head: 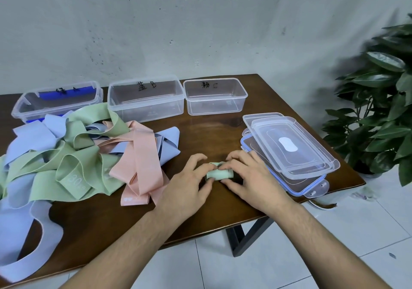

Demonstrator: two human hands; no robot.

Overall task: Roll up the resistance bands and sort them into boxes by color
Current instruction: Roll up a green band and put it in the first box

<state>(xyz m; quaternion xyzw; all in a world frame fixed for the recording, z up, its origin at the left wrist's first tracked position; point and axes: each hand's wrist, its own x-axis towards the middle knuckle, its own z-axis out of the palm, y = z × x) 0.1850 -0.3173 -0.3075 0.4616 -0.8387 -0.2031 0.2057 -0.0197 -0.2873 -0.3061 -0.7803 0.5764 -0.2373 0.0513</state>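
— Both hands meet on one small roll: the left hand (189,177) and the right hand (247,173) each pinch an end of the rolled green band (219,173), fingers curled onto it, so each grip is clamped on the roll.

— How does the roll lie?

— Flat on the dark wooden desk (200,217), a short soft cylinder of matte, rubbery strip. Its long axis runs left to right, one end under each grip, with the loose edge of the wrap on top.

— And the rest of the bands?

— Left of the left hand sits the pile of loose bands (73,155): wide flat loops in pale green, pale blue and salmon pink, limp and tangled over each other, one green one printed with "30".

— The boxes?

— Beyond the hands, three clear plastic rectangular boxes stand in a row, each marked in black handwriting. The left box (55,101) has blue clips and stands behind the pile; the middle box (146,99) touches the right box (215,97), which is the smallest.

— Anything beside the right hand?

— Just to its right, touching the fingers, a stack of clear lids (289,146), glossy and rounded at the corners, the lowest one rimmed in blue. Farther right, off the desk, a leafy green plant (383,115) stands on the white tiled floor (334,244).
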